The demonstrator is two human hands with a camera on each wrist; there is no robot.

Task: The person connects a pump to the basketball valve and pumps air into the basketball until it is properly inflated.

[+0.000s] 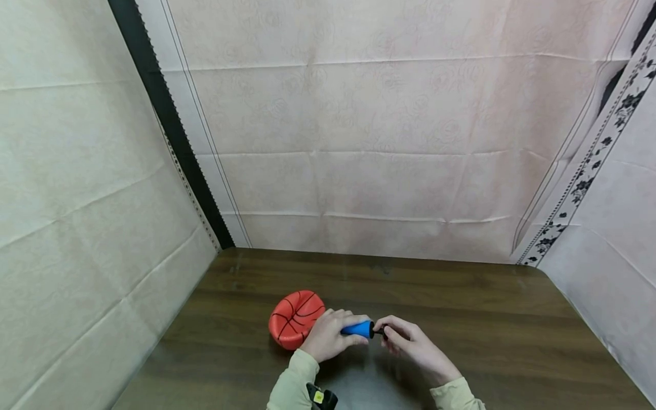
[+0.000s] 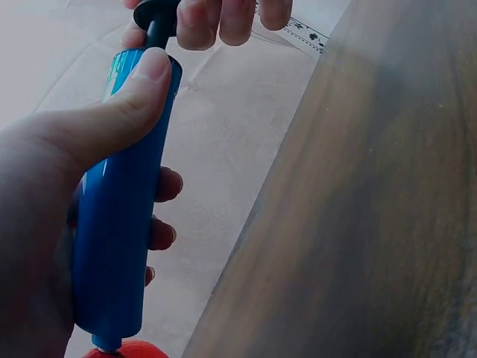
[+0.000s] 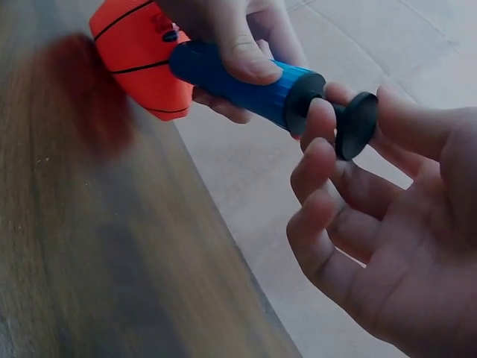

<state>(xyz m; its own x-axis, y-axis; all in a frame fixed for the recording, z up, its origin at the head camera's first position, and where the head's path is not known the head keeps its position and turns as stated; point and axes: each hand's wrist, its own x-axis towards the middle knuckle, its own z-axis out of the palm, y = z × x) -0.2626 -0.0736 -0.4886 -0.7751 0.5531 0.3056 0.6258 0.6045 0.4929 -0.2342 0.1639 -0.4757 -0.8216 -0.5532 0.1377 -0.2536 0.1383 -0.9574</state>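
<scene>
1. A person's left hand [image 1: 328, 339] wraps a blue pump [image 2: 115, 246], its thumb laid along the barrel towards the handle end and its fingers curled round the far side.
2. The right hand [image 1: 412, 344], just right of the pump, grips its black handle [image 3: 359, 125], fingers bent about the shaft and thumb at the round disc; a short length of dark shaft shows between disc and barrel.
3. A red ball [image 1: 294, 323] with black seam lines, its upper face caved in, sits left of the left hand over the wooden table [image 1: 487, 324]. Whether it touches the tabletop is hard to tell.
4. The pump's left end meets the ball in both wrist views; how deep any tip goes cannot be seen. The barrel lies roughly level, pointing left to right between ball and right hand.
5. Pale green sleeves [image 1: 291, 386] cover both forearms, and a black device [image 1: 323, 397] with a yellow label rides at the left wrist.
6. Creased pale cloth [image 1: 379, 114] hangs along the far side, with more at left and right; a dark floral border [image 1: 581, 185] runs down the right corner.
</scene>
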